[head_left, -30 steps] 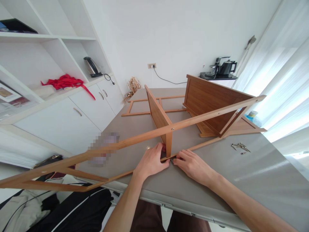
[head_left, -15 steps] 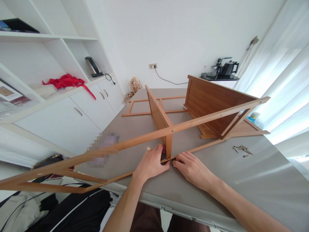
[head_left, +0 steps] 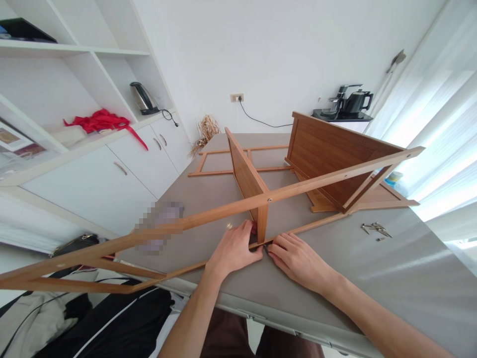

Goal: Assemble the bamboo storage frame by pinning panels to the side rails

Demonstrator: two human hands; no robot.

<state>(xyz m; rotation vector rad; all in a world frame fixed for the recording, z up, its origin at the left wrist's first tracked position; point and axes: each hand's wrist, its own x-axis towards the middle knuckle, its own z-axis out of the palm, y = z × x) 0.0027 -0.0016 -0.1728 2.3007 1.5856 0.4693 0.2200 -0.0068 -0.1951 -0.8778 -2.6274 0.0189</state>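
A wooden frame lies on its side on the table, with a long upper rail [head_left: 305, 187] and a lower rail [head_left: 305, 228] along the near edge. A wooden shelf panel [head_left: 246, 171] stands between the rails. My left hand [head_left: 233, 248] is closed around the joint where this panel meets the lower rail, its thumb in front and its fingers partly hidden behind. Just right of that joint, my right hand [head_left: 298, 256] pinches a small dark metal piece [head_left: 266, 248] against the rail; its exact kind is hidden by the fingers.
A wider wooden panel [head_left: 343, 159] stands at the frame's right end. Several loose screws [head_left: 377, 228] lie on the grey table [head_left: 395, 278]. A flat ladder-like wooden frame [head_left: 214, 173] rests behind. Two kettles, shelves and a white curtain [head_left: 439, 134] surround the table.
Both hands stay at the same joint. The right fingers have shifted slightly, and a little more of the dark metal piece shows. The view has tilted slightly.
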